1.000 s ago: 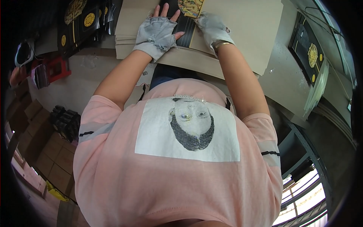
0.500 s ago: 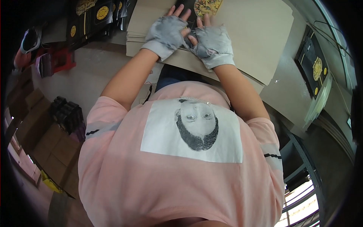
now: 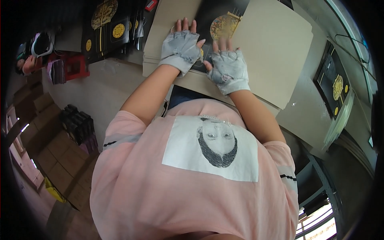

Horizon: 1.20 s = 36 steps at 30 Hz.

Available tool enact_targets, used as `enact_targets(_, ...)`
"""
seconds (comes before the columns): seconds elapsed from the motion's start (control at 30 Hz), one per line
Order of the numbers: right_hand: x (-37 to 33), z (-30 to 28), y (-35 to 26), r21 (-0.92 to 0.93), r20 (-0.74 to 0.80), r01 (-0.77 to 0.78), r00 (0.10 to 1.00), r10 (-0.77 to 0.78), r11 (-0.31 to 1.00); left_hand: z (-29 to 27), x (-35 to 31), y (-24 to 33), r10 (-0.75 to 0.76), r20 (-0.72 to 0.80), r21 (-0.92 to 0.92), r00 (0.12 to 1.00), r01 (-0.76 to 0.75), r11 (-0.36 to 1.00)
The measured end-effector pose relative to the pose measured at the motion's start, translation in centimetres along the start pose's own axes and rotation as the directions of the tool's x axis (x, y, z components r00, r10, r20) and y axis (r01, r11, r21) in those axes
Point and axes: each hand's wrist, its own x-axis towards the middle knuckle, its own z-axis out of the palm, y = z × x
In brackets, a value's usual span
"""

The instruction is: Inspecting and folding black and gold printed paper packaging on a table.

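A black printed sheet with a gold, multicoloured round design lies between pale grey-beige boards. My left hand, in a grey fingerless glove, lies flat with its fingers stretched out at the sheet's left edge, over the left board. My right hand, gloved the same way, is spread near the sheet's lower right, beside the large right board. Its fingertips are blurred below the round design. Neither hand grips anything. Part of the sheet's near end is hidden by my hands.
More black-and-gold printed pieces lie at the far left, near a red plastic stool. Another black-and-gold panel stands at the right, beside a pale stack of sheets. Cardboard and black bundles are low on the left.
The whole view has shifted, showing more of the black sheet's far part. My hands are further apart, and my right hand sits lower on the sheet than my left.
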Motion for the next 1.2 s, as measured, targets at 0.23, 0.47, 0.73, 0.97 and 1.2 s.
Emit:
enact_targets(0.23,0.5,-0.9,0.2,0.065,0.074,-0.015,0.997,0.01,0.998,0.6,13.1,-0.1,-0.104,-0.197,-0.053,0.975,0.095,0.994)
enact_targets(0.47,0.7,-1.4,0.2,0.097,0.165,-0.042,0.986,0.025,0.994,-3.7,27.2,-0.3,-0.194,-0.045,-0.064,0.98,0.191,0.98)
enact_targets(0.73,0.4,-0.7,0.1,0.152,0.161,-0.038,0.987,0.013,0.988,-0.8,33.0,-2.1,-0.072,-0.344,0.045,0.936,0.093,0.995)
enact_targets(0.97,0.6,-0.9,0.3,0.09,0.136,-0.045,0.99,0.032,0.995,-6.7,20.6,-0.8,0.021,0.087,-0.195,0.996,-0.003,0.981)
enact_targets(1.2,0.7,-1.0,0.0,0.032,0.111,-0.015,0.994,0.012,0.999,1.2,4.4,-3.0,-0.01,-0.197,0.023,0.98,0.015,1.0)
